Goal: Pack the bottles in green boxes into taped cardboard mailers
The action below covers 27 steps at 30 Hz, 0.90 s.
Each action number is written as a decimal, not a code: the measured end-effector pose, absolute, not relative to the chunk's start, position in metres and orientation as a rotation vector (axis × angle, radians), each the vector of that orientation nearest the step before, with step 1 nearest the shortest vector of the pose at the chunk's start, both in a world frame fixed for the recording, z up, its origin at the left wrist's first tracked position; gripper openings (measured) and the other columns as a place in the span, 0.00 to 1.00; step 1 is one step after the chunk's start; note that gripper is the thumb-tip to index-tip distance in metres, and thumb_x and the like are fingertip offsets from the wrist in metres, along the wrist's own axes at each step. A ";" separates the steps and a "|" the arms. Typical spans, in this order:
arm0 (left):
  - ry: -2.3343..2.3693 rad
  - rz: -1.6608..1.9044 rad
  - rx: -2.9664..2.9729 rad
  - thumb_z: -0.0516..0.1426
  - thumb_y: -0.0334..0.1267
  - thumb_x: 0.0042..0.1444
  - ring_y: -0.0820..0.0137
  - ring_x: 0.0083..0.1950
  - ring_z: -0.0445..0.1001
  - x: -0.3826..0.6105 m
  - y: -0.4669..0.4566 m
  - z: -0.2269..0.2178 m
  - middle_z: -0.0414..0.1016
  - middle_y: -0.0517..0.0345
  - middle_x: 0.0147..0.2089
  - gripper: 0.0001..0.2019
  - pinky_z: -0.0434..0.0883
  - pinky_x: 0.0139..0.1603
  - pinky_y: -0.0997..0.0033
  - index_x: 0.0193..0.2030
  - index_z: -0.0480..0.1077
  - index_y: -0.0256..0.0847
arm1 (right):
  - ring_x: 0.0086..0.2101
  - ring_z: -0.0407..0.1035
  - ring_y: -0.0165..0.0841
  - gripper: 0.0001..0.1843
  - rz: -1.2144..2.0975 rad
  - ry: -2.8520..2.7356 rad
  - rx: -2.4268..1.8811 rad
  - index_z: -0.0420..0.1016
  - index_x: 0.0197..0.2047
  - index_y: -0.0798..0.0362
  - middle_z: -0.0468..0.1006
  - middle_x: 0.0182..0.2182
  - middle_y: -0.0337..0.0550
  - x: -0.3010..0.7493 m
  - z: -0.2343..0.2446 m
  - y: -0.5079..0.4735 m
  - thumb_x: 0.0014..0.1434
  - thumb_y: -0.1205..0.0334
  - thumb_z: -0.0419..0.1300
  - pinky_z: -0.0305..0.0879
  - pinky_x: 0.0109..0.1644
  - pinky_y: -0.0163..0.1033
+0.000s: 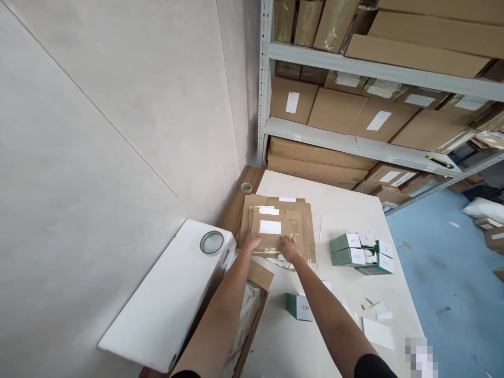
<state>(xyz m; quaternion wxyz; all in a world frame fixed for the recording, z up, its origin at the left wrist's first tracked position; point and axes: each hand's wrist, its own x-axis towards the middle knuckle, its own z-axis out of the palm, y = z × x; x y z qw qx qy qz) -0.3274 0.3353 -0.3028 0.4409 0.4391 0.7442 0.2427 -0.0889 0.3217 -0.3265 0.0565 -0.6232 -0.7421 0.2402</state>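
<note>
A flat brown cardboard piece [270, 240] with white labels and shiny tape lies on top of a larger flat cardboard sheet [310, 231] on the table. My left hand [252, 241] grips its near left corner. At the near edge, further right, my right hand [290, 249] is closed on the same piece, fingertips partly hidden. Loose tape and crumpled film [281, 262] stick out beneath the near edge. Below my left forearm stands an opened carton [262, 277] with pale packing paper inside.
Small green-and-white boxes [348, 249] stand on the white table [346, 210], with another green-and-white box [303, 307] nearer. A tape roll [211, 242] rests on a long white box [157, 294] at left. Another tape roll [246, 188] lies farther back. Shelves [334, 134] hold many cartons behind.
</note>
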 end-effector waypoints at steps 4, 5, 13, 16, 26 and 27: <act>1.931 0.422 0.990 0.64 0.31 0.44 0.46 0.58 0.78 -0.331 0.343 -0.314 0.79 0.32 0.57 0.28 0.73 0.52 0.59 0.56 0.74 0.34 | 0.72 0.50 0.52 0.42 1.057 -2.406 -1.998 0.57 0.75 0.50 0.56 0.74 0.56 -0.092 -0.336 0.321 0.58 0.70 0.59 0.62 0.66 0.59; 1.947 0.405 0.977 0.64 0.30 0.44 0.47 0.58 0.78 -0.332 0.344 -0.315 0.80 0.33 0.56 0.26 0.73 0.51 0.60 0.54 0.75 0.34 | 0.74 0.44 0.53 0.43 1.125 -2.412 -2.046 0.53 0.77 0.49 0.51 0.76 0.53 -0.094 -0.336 0.320 0.59 0.70 0.59 0.60 0.67 0.59; 2.010 0.599 0.955 0.62 0.35 0.52 0.49 0.58 0.78 -0.329 0.338 -0.302 0.82 0.39 0.52 0.12 0.70 0.53 0.60 0.44 0.77 0.39 | 0.75 0.38 0.49 0.39 1.318 -2.163 -2.064 0.47 0.79 0.47 0.50 0.77 0.47 -0.084 -0.318 0.318 0.67 0.62 0.52 0.53 0.72 0.57; 1.900 0.745 0.991 0.60 0.37 0.55 0.58 0.51 0.80 -0.316 0.335 -0.283 0.83 0.46 0.48 0.09 0.72 0.49 0.65 0.42 0.76 0.40 | 0.73 0.48 0.46 0.37 1.372 -1.937 -1.948 0.49 0.78 0.50 0.58 0.74 0.51 -0.070 -0.311 0.318 0.69 0.54 0.51 0.51 0.73 0.52; 1.119 1.140 1.115 0.67 0.50 0.51 0.65 0.42 0.78 -0.264 0.314 -0.164 0.79 0.55 0.39 0.17 0.72 0.44 0.68 0.39 0.70 0.42 | 0.71 0.54 0.50 0.51 0.933 -1.309 -1.684 0.54 0.76 0.54 0.62 0.72 0.57 0.002 -0.241 0.321 0.61 0.28 0.50 0.49 0.74 0.53; 1.093 1.139 1.105 0.67 0.51 0.50 0.66 0.41 0.78 -0.259 0.307 -0.152 0.79 0.55 0.40 0.19 0.72 0.43 0.69 0.39 0.69 0.42 | 0.70 0.56 0.50 0.52 0.887 -1.296 -1.657 0.55 0.76 0.54 0.63 0.71 0.57 0.013 -0.228 0.319 0.60 0.28 0.50 0.51 0.73 0.51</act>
